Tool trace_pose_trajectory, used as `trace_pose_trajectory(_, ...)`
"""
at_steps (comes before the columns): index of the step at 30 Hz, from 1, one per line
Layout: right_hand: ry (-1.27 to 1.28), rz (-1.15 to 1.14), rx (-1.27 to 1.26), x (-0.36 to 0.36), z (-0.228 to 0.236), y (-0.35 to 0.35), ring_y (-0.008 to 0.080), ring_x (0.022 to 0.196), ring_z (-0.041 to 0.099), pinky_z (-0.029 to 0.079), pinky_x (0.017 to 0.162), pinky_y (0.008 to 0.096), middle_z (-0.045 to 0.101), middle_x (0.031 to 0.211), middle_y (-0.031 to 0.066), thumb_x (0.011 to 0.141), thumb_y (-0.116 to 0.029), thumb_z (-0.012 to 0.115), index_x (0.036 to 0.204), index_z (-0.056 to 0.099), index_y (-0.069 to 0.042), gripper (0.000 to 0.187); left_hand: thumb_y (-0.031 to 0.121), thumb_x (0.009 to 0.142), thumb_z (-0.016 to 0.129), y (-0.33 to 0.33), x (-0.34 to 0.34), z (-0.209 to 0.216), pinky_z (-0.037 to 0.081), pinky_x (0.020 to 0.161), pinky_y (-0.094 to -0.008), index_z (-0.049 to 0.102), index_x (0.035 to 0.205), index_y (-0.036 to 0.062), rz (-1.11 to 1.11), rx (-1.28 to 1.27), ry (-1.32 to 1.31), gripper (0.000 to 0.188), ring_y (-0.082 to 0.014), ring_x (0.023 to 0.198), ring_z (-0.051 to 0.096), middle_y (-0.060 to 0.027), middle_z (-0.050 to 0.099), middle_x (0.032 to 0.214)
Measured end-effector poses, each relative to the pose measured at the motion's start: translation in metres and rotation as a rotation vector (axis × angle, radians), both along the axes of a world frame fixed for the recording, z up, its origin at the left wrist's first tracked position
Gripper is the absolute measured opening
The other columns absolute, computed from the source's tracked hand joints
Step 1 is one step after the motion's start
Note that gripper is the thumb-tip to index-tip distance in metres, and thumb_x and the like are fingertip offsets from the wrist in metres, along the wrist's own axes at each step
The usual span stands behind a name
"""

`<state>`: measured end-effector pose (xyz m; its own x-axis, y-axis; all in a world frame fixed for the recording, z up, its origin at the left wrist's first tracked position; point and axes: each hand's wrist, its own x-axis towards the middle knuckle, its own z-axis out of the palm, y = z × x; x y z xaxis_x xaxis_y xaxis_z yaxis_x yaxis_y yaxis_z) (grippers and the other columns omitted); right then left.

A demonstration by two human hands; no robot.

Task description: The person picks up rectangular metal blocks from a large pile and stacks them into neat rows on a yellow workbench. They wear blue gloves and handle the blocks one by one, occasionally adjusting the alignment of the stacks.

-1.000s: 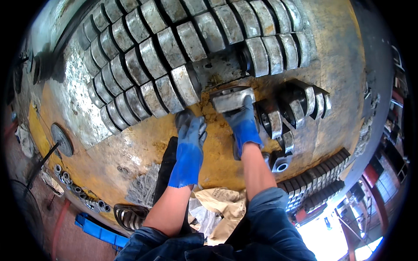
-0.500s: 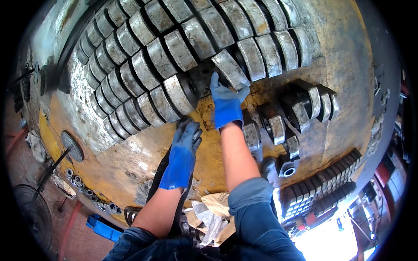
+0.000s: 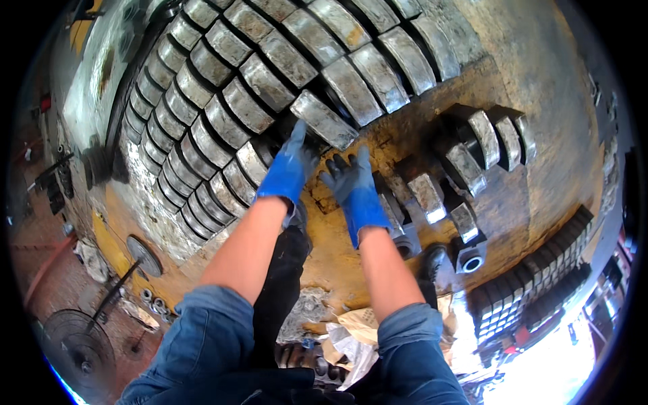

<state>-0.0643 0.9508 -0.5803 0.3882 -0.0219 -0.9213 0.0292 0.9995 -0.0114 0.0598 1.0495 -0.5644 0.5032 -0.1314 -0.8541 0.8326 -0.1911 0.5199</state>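
1. From my end, I take the slanted metal block (image 3: 325, 120) as my landmark: grey, scuffed, and set at an angle to its neighbours.
2. I see the left hand (image 3: 289, 165) at that block's near-left end, one finger reaching up to it; the other fingers are partly hidden, so I cannot tell whether they grip it.
3. I have the right hand (image 3: 352, 185) just below the block's right end, wide, with its fingers spread; contact with the block I cannot make out.
4. Similar blocks in rows (image 3: 229, 123) stand beyond the slanted block and on both sides of it.
5. To its right and nearer me, loose blocks (image 3: 426, 197) sit on a worn yellow surface (image 3: 533, 196).
6. Well below and left of it I make out a round disc (image 3: 144, 256); below it, crumpled paper (image 3: 358, 320).
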Motion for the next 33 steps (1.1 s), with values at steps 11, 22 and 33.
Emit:
trace_pose_trajectory(11, -0.001, 0.113, -0.529, 0.025, -0.041, 0.008, 0.0091, 0.096, 0.063, 0.053, 0.075, 0.0296, 0.067, 0.115, 0.0001, 0.095, -0.022, 0.076, 0.142, 0.051, -0.008, 0.055, 0.04, 0.089, 0.082, -0.039, 0.026, -0.025, 0.051, 0.087, -0.0396, 0.059, 0.119, 0.0043, -0.073, -0.009, -0.001, 0.052, -0.0214, 0.102, 0.063, -0.0108, 0.067, 0.116)
trace_pose_trajectory(22, 0.002, 0.17, -0.589, 0.021, -0.039, 0.018, 0.0168, 0.105, 0.066, 0.056, 0.083, 0.0312, 0.063, 0.13, 0.0083, 0.099, -0.035, 0.07, 0.151, 0.042, -0.015, 0.063, 0.031, 0.098, 0.071, -0.035, 0.029, -0.013, 0.042, 0.052, -0.0239, 0.061, 0.119, -0.0022, -0.353, 0.049, -0.136, 0.041, -0.011, 0.067, 0.057, -0.0076, 0.064, 0.091)
trace_pose_trajectory(33, 0.044, 0.283, -0.565, 0.022, -0.037, 0.028, 0.0271, 0.117, 0.066, 0.054, 0.09, 0.0448, 0.061, 0.138, 0.0095, 0.099, -0.041, 0.068, 0.155, 0.039, -0.016, 0.067, 0.027, 0.091, 0.08, -0.007, 0.048, -0.065, 0.052, 0.097, -0.0305, 0.062, 0.125, -0.0107, -0.34, -0.187, -0.266, 0.055, -0.0204, 0.111, 0.067, -0.0157, 0.07, 0.121)
